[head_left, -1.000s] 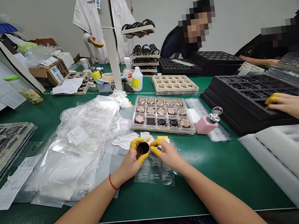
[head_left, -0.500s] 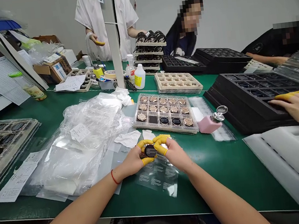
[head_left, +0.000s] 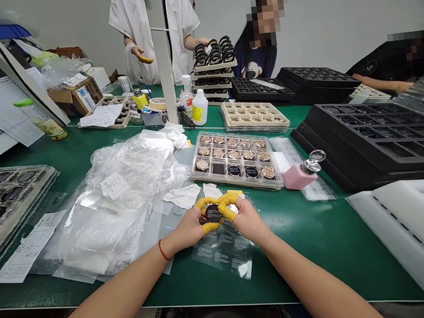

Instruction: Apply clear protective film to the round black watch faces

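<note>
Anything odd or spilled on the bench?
No spill shows. In the middle tray, two discs show black among gold ones, breaking the pattern; the held disc is black too. Left of the tray, plastic bags lie in a crumpled, untidy heap.

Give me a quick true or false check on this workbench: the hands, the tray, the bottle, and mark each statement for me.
1. The left hand holds a dark disc with pale print. True.
2. The right hand wears no finger covers. False: yellow finger covers show on it.
3. The pink bottle stands to the left of the clear tray. False: it stands to the right.
4. A red band circles the left wrist. True.
5. The clear tray holds only black discs. False: most pieces are rose-gold in colour.
6. A clear sheet with print lies on the green table. True.
</note>
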`<state>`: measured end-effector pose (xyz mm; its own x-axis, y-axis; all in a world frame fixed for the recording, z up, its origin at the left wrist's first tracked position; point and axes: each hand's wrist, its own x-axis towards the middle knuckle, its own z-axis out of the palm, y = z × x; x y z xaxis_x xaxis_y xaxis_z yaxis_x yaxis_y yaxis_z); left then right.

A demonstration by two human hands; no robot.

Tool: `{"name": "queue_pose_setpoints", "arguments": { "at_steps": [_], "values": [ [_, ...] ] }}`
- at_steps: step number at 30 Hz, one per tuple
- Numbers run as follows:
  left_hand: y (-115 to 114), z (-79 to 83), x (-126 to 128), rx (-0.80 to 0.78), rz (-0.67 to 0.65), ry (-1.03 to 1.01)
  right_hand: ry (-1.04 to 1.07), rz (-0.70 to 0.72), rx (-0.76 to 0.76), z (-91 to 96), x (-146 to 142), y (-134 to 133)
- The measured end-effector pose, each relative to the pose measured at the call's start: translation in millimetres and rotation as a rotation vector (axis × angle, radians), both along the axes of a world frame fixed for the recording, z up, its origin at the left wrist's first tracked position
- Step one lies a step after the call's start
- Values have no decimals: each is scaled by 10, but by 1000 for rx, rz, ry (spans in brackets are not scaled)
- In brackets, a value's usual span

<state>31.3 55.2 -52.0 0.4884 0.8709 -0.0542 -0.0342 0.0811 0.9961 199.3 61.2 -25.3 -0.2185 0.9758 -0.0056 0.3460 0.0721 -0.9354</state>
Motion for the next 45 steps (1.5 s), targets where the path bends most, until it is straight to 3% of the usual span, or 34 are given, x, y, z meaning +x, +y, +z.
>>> {"name": "queue_pose_setpoints", "arguments": {
  "at_steps": [26,45],
  "values": [
    [-14,12,-1,-18,0,-18,-119,-14,170,7,-14,-21],
    [-16,49,0,-8,-13,29,-155,-9,205,-25,-27,-36]
  ]
}}
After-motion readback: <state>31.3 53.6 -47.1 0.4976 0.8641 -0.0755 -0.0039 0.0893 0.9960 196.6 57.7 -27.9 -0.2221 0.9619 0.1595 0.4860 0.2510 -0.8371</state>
